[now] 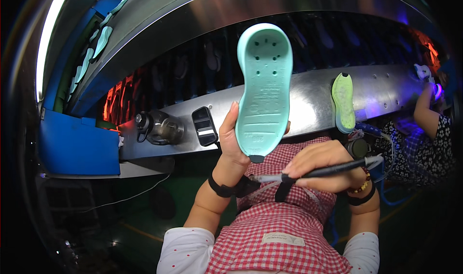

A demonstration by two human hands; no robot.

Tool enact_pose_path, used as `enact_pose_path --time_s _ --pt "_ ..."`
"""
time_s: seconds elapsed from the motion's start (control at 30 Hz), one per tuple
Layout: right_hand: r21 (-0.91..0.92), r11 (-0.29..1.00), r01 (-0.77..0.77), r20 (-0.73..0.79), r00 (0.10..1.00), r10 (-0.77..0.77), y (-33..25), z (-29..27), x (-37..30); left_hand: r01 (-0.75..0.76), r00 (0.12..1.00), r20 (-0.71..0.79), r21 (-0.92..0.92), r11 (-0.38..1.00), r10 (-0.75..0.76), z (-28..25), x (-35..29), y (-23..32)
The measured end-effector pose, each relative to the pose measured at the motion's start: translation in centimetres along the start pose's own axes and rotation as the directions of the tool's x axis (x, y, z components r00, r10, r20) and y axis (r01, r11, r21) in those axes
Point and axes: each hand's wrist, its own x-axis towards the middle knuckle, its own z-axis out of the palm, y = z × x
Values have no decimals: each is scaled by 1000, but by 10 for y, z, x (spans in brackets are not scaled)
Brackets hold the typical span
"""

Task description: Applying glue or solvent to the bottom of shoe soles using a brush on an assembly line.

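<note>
My left hand (230, 141) is wrapped round the edge of a mint-green shoe sole (264, 100), held up nearly upright with its hollow inner side facing me. Small holes dot the sole's upper end, and a black tab (256, 158) sits at its lower tip. In my right hand (324, 161) is a pen-shaped tool (333, 171) with a black grip, a pale front end pointing left and a cord at its rear. That front end lies below the sole, near my left wrist. A black strip (283, 191) hangs by my right fingertips.
On the metal bench (308, 95) are a yellow-green sole (343, 100), a black phone-like case (205, 126) and a dark bottle (161, 127). More mint soles (101, 43) lie far left beside a blue box (79, 143). A co-worker's arm (424, 107) reaches in at the right.
</note>
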Motion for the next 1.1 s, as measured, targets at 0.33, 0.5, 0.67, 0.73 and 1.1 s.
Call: enact_pose_path --time_s 0.33,0.5,0.67,0.73,1.1 --pt "-317 947 -59 359 916 178 -12 -41 4 494 862 -338 394 775 -378 0 -2 6" --pt "-306 952 -34 275 954 123 -2 -42 2 557 828 -337 401 727 -448 5 -1 5" --pt "-517 854 -63 364 887 285 -14 -49 7 613 784 -407 386 689 -469 0 -8 8" --pt "-432 901 -23 300 939 168 -4 -54 2 602 791 -399 376 704 -464 1 -8 7" --pt "-480 866 -144 204 941 269 8 -59 -12 559 819 -458 494 666 -347 -7 -9 18"
